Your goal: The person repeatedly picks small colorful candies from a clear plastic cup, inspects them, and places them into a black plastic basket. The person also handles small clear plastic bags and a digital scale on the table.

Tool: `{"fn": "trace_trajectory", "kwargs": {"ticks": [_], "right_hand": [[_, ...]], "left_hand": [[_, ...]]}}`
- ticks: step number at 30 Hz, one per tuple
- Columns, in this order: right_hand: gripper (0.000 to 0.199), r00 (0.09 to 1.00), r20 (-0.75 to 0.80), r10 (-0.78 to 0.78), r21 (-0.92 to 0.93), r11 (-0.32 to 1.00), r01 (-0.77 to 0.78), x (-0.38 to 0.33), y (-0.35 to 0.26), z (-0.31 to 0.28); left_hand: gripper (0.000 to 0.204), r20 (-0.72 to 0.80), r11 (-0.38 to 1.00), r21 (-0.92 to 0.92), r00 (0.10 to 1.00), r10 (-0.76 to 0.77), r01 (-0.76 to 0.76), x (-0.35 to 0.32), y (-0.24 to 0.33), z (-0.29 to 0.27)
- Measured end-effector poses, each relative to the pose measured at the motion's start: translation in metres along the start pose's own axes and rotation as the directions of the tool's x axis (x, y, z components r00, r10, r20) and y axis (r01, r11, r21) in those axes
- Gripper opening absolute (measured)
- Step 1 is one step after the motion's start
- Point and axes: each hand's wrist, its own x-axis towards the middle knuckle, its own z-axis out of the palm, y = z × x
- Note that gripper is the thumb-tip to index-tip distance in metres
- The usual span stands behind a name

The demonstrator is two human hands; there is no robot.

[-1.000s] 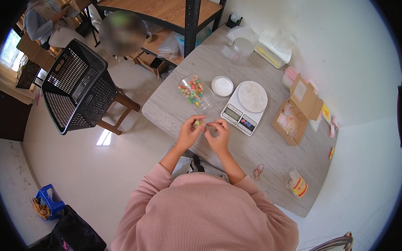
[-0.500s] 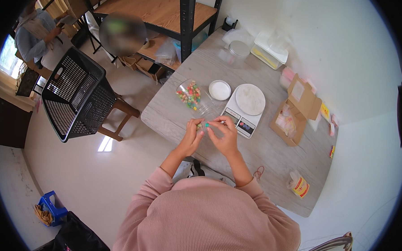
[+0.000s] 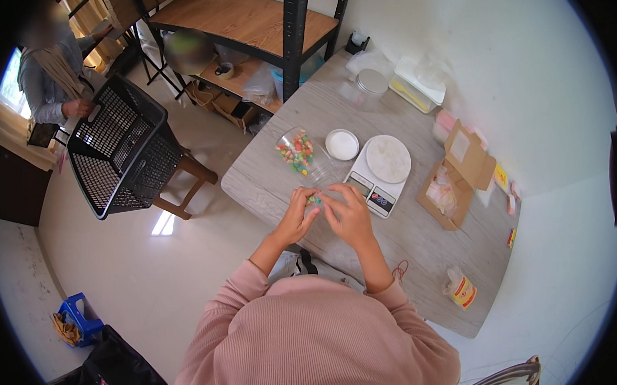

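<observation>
Close together over the table's near edge, my left hand [image 3: 296, 217] and my right hand [image 3: 351, 218] pinch a small clear bag [image 3: 314, 200] with green and yellowish bits in it. Fingers cover much of the bag, so its full contents are hidden. Just beyond them a clear jar [image 3: 294, 152] lies tipped on its side, holding many small red, orange, green and yellow pieces. A round white lid [image 3: 341, 145] rests beside the jar. To the right of my hands stands a white kitchen scale [image 3: 388, 159] with nothing on its round plate.
On the right are an open cardboard box [image 3: 446, 193] with clear bags and a yellow-labelled bag [image 3: 461, 290]. A red rubber band [image 3: 400, 269] lies nearby. At the back stand a lidded jar [image 3: 369, 90] and a white tub [image 3: 417, 84]. A person [image 3: 52, 76] stands behind a black crate [image 3: 117, 149].
My fingers have closed in on the small bag, and its green part is now more covered. The person at the far left has moved a hand to the crate's rim.
</observation>
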Motion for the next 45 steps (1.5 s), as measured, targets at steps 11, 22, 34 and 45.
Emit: {"fn": "trace_trajectory", "kwargs": {"ticks": [11, 22, 34, 45], "right_hand": [[0.018, 0.970, 0.214, 0.115, 0.430, 0.880, -0.199, 0.005, -0.001, 0.004], [0.009, 0.934, 0.277, 0.226, 0.581, 0.735, -0.350, 0.061, -0.012, 0.051], [0.006, 0.909, 0.415, 0.047, 0.653, 0.680, -0.333, 0.182, -0.079, 0.173], [0.009, 0.943, 0.328, 0.054, 0.647, 0.715, -0.266, 0.245, -0.137, 0.234]], "left_hand": [[0.051, -0.012, 0.997, 0.059, 0.999, 0.043, -0.042, 0.002, 0.012, -0.013], [0.056, -0.247, 0.783, -0.607, 0.905, -0.346, 0.134, -0.007, 0.016, -0.062], [0.048, -0.465, 0.739, -0.674, 0.761, -0.451, 0.026, -0.006, -0.026, -0.211], [0.031, -0.425, 0.819, -0.566, 0.817, -0.389, 0.096, 0.005, -0.051, -0.327]]}}
